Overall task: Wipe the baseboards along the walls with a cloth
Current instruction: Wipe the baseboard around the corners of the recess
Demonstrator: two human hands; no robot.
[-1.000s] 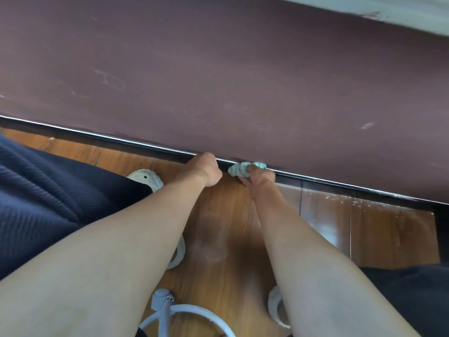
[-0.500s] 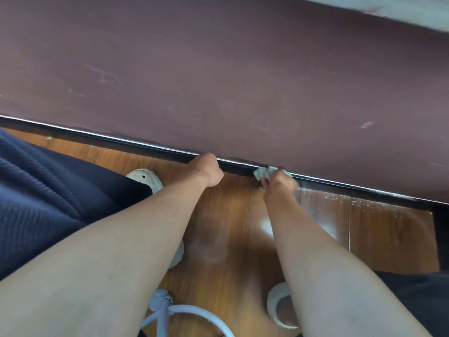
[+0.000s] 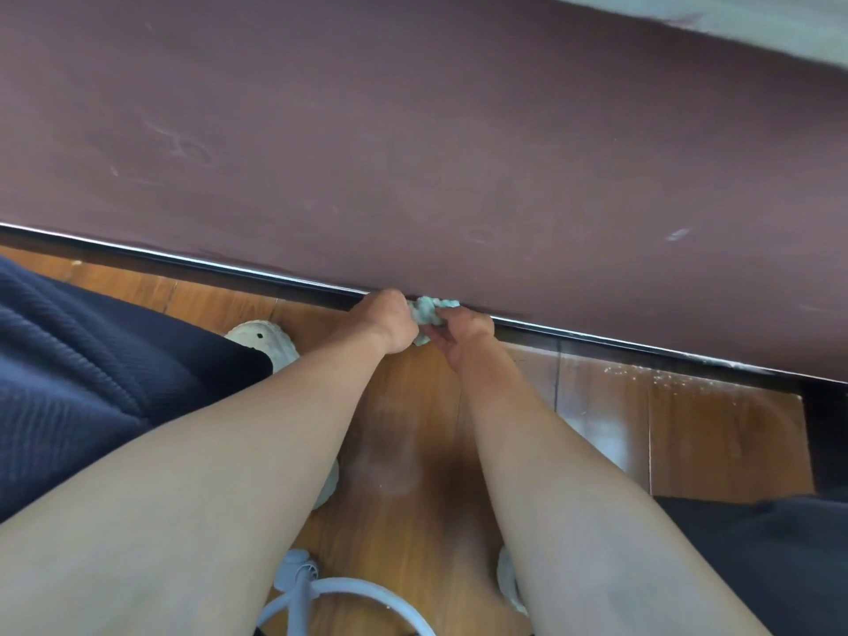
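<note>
The cloth (image 3: 426, 311) pinched in right hand (image 3: 464, 335) fingers against baseboard (image 3: 642, 349); left hand (image 3: 387, 321) touches it, fingers hidden; shoe (image 3: 262, 342) nearby.

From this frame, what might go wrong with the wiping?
1. The cloth is wadded small between the left hand and right hand, so it may skip parts of the baseboard.
2. White specks on the floor to the right could be smeared or left behind.

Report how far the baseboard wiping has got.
Done: baseboard left of the hands looks glossy, speck-free. In hand: right hand grips the bunched cloth at the baseboard, left hand against it. Left: the right stretch, white specks at its foot.
</note>
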